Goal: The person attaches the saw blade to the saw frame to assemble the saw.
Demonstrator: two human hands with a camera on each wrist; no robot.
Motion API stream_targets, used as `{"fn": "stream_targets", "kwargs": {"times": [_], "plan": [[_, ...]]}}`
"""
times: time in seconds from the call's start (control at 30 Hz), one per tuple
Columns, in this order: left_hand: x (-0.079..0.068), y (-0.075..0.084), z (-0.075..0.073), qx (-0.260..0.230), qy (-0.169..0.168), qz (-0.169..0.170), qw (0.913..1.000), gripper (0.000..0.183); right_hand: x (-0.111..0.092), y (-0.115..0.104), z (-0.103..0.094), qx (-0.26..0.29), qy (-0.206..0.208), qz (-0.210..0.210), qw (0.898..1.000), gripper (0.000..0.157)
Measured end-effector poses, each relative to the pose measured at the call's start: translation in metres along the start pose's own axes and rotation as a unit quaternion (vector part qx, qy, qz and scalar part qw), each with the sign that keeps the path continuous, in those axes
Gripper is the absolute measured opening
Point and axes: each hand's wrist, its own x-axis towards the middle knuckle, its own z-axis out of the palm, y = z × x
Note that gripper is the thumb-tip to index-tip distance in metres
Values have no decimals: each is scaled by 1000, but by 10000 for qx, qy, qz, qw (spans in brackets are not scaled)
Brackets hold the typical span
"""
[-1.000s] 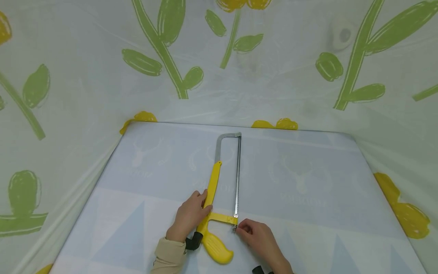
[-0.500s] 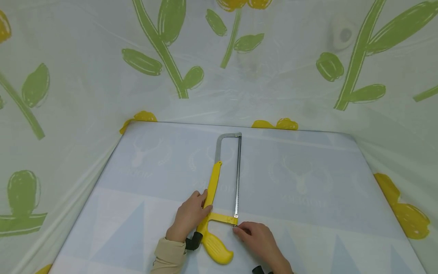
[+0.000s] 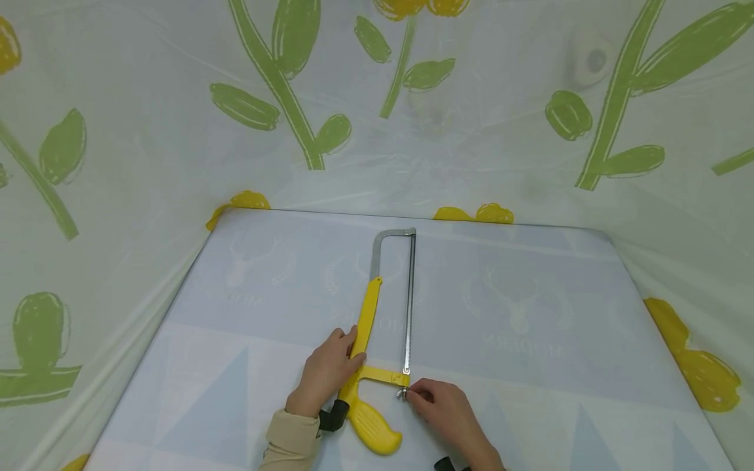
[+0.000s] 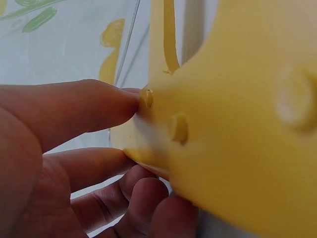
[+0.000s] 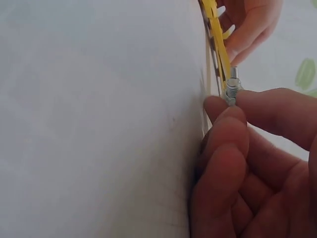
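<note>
My right hand (image 3: 444, 409) has its thumb and forefinger together on the wing nut (image 3: 403, 394) at the near end of the hacksaw (image 3: 368, 311), the other fingers curled in beside them. The saw lies on the cloth-covered table (image 3: 530, 418) in front of me, its blade (image 3: 410, 301) on the right side of the frame and its yellow handle (image 3: 374, 425) toward me. I judge that this puts the nut in easy reach of my right fingers. My left hand (image 3: 326, 373) is clamped on the yellow part of the frame, thumb and fingers meeting its edge, probably to keep the saw from shifting. I see no container. Beyond the table hangs a pale sheet (image 3: 471, 163) printed with green leaves and yellow flowers.
</note>
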Motion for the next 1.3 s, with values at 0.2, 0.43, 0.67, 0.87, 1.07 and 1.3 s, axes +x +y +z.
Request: {"fn": "stream_targets", "kwargs": {"times": [0.2, 0.43, 0.67, 0.87, 1.07, 1.3], "plan": [[1, 0, 0, 151, 58, 14, 9999, 56, 0, -2, -1, 513, 108, 203, 9984, 16], [1, 0, 0, 168, 39, 28, 9998, 57, 1, 1, 0, 139, 151, 42, 9998, 19], [1, 1, 1, 115, 51, -42, 9999, 57, 1, 1, 0, -30, 152, -33, 9999, 28], [1, 1, 0, 142, -26, -98, 9998, 57, 1, -2, 1, -103, 93, 77, 9999, 31], [0, 1, -1, -136, -47, -171, 9997, 56, 1, -4, 3, -241, 26, 246, 9994, 33], [1, 1, -2, 92, -45, -112, 9999, 58, 1, -2, 0, -297, 12, -88, 9995, 22]]}}
